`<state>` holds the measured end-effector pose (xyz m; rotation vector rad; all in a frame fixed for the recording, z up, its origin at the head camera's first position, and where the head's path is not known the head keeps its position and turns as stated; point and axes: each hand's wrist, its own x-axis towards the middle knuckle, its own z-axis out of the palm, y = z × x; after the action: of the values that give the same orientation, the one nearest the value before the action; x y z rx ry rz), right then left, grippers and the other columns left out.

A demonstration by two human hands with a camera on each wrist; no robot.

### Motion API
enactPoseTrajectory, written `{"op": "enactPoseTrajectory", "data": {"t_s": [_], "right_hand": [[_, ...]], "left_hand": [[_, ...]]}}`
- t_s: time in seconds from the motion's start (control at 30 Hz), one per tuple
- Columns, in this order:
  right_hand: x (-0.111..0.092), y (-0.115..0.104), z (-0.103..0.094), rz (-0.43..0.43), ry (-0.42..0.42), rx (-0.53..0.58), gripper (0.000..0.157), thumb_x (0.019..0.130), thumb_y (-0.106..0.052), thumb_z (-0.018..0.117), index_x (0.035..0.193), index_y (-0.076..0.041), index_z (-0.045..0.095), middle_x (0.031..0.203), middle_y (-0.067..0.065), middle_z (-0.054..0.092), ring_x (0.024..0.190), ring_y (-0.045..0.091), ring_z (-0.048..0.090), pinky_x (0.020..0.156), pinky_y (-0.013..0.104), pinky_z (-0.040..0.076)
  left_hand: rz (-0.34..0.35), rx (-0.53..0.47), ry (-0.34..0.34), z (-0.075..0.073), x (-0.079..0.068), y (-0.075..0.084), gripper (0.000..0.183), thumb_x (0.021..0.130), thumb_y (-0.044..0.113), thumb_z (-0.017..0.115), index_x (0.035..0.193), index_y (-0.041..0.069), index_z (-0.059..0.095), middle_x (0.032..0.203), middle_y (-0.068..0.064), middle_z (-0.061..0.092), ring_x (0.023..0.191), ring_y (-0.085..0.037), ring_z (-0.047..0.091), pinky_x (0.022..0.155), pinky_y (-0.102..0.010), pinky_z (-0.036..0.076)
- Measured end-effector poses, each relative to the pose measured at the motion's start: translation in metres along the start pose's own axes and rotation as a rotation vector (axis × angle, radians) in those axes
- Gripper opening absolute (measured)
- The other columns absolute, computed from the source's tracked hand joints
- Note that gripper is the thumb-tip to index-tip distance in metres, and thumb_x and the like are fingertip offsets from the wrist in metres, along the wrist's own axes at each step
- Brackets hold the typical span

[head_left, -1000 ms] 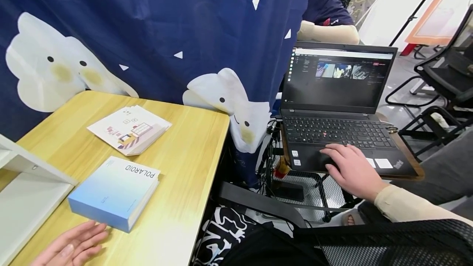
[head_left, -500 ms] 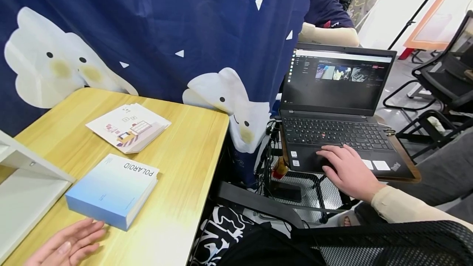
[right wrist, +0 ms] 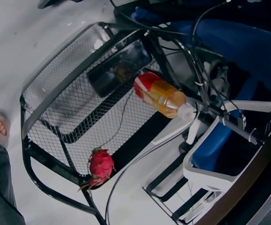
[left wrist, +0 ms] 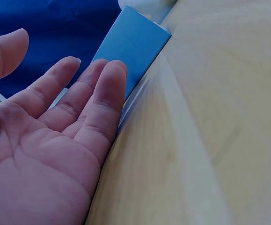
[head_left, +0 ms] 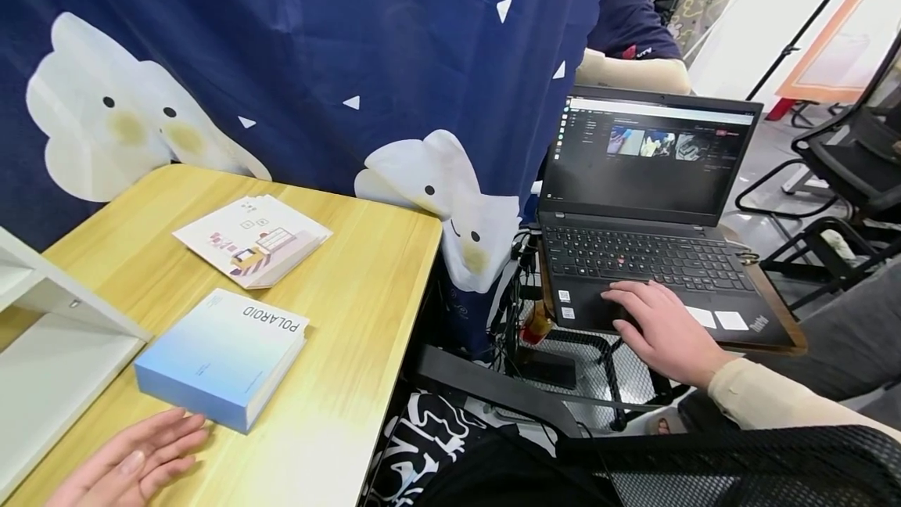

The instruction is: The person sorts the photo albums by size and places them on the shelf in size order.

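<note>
My left hand (head_left: pixel 137 460) rests palm up on the wooden table, its fingers loosely extended. Its fingertips lie right by the near edge of a thick blue-to-white box (head_left: pixel 221 358) printed POLAROID, which looks like a book. In the left wrist view the fingers (left wrist: pixel 109 93) overlap the box's blue side (left wrist: pixel 135 44). On the right, my right hand (head_left: pixel 669 335) lies on the palm rest of a black laptop (head_left: pixel 633 249), fingers relaxed over the touchpad. The laptop screen (head_left: pixel 640 163) shows a dark page with several small pictures.
A stack of printed cards (head_left: pixel 253 241) lies behind the box. A white shelf (head_left: pixel 63 382) stands at the table's left. Below the laptop, a mesh rack (right wrist: pixel 79 112) holds a dark phone-like slab (right wrist: pixel 121 68), a bottle (right wrist: pixel 163 96) and a dragon fruit (right wrist: pixel 101 164). Another person's arm (head_left: pixel 633 73) is behind the laptop.
The head view has shifted slightly. My right hand has slid a little to the left over the touchpad. The left hand, box and cards stay in place.
</note>
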<state>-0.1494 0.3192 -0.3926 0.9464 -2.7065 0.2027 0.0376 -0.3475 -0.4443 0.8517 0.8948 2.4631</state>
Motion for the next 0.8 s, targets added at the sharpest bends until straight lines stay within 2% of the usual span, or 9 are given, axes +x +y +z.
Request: {"op": "enactPoseTrajectory", "data": {"t_s": [0.17,0.3,0.37,0.4,0.47,0.53,0.63,0.73,0.8], "right_hand": [[0.01,0.01,-0.008,-0.061,0.019,0.01,0.038,0.084,-0.02,0.061,0.122,-0.01,0.059,0.123,0.008,0.055,0.112,0.027,0.048,0.098,0.05,0.033],[0.039,0.029,-0.038,-0.141,0.056,-0.026,0.032,0.081,-0.019,0.062,0.111,-0.007,0.063,0.111,0.01,0.058,0.104,0.03,0.051,0.092,0.052,0.037],[0.068,0.036,-0.063,-0.218,0.076,-0.061,0.026,0.081,-0.02,0.061,0.104,-0.008,0.064,0.104,0.008,0.059,0.096,0.027,0.053,0.085,0.049,0.043],[0.099,0.036,-0.073,-0.3,0.085,-0.068,0.022,0.082,-0.021,0.06,0.1,-0.009,0.065,0.1,0.007,0.058,0.091,0.025,0.054,0.08,0.047,0.046],[0.163,0.026,-0.087,-0.472,0.103,-0.074,0.018,0.084,-0.022,0.057,0.096,-0.011,0.065,0.095,0.004,0.056,0.081,0.021,0.054,0.069,0.043,0.049],[0.224,0.0,-0.093,-0.654,0.131,-0.059,0.017,0.087,-0.024,0.054,0.094,-0.013,0.065,0.091,0.002,0.054,0.072,0.016,0.053,0.058,0.04,0.05],[0.299,-0.066,-0.077,-0.891,0.16,0.013,0.016,0.09,-0.025,0.051,0.091,-0.014,0.063,0.087,0.001,0.05,0.065,0.013,0.048,0.052,0.036,0.047],[0.347,-0.149,-0.048,-1.104,0.156,0.097,0.018,0.093,-0.026,0.049,0.088,-0.014,0.061,0.084,0.0,0.049,0.064,0.012,0.045,0.052,0.032,0.044],[0.367,-0.205,-0.03,-1.201,0.138,0.131,0.02,0.094,-0.029,0.048,0.089,-0.014,0.06,0.085,0.001,0.048,0.067,0.013,0.045,0.054,0.032,0.043]], "left_hand": [[0.049,0.056,0.041,0.01,-0.004,-0.009,0.056,0.09,-0.009,-0.015,0.144,-0.013,-0.001,0.149,-0.028,0.019,0.136,-0.036,0.023,0.109,-0.043,0.028],[0.056,-0.004,0.044,0.017,-0.005,-0.007,0.057,0.09,-0.004,-0.017,0.145,-0.01,-0.002,0.15,-0.028,0.016,0.137,-0.037,0.02,0.11,-0.044,0.025],[0.05,-0.038,0.035,0.019,-0.003,-0.003,0.058,0.09,-0.002,-0.018,0.145,-0.009,-0.003,0.15,-0.028,0.014,0.137,-0.038,0.018,0.111,-0.045,0.023],[0.064,-0.043,0.056,0.027,-0.008,-0.003,0.058,0.09,-0.001,-0.019,0.146,-0.008,-0.003,0.151,-0.028,0.013,0.137,-0.038,0.018,0.111,-0.045,0.022],[0.103,0.031,0.105,0.042,-0.017,-0.003,0.058,0.09,-0.003,-0.018,0.145,-0.009,-0.003,0.15,-0.028,0.014,0.137,-0.038,0.019,0.11,-0.045,0.024],[0.127,0.095,0.167,0.057,-0.025,-0.004,0.056,0.091,-0.004,-0.017,0.145,-0.01,-0.003,0.15,-0.028,0.014,0.137,-0.038,0.02,0.11,-0.044,0.026],[0.15,0.146,0.299,0.082,-0.035,-0.01,0.054,0.094,-0.003,-0.014,0.145,-0.009,-0.001,0.15,-0.026,0.016,0.136,-0.036,0.022,0.109,-0.043,0.029],[0.189,0.224,0.411,0.108,-0.044,-0.026,0.052,0.095,-0.004,-0.012,0.145,-0.01,0.0,0.15,-0.026,0.018,0.135,-0.036,0.025,0.108,-0.041,0.031],[0.231,0.295,0.478,0.123,-0.048,-0.04,0.05,0.095,-0.005,-0.01,0.144,-0.012,0.001,0.149,-0.028,0.018,0.134,-0.037,0.027,0.108,-0.04,0.032]]}}
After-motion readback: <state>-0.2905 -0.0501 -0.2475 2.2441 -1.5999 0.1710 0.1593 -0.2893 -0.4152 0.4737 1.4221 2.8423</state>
